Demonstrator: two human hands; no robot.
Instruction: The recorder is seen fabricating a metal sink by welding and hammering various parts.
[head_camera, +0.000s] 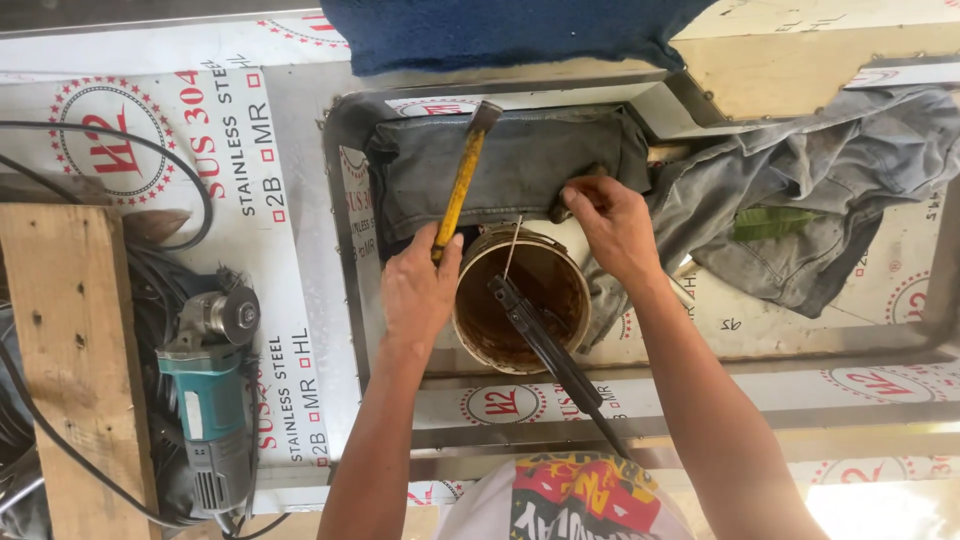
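Left hand (418, 290) is wrapped tight round the yellow handle of a hammer (463, 178), its head up over the grey cloth (510, 165). Right hand (612, 225) pinches that cloth's edge, just above the rusty bucket (520, 300).

Left hand (418, 290) grips hammer (462, 180).
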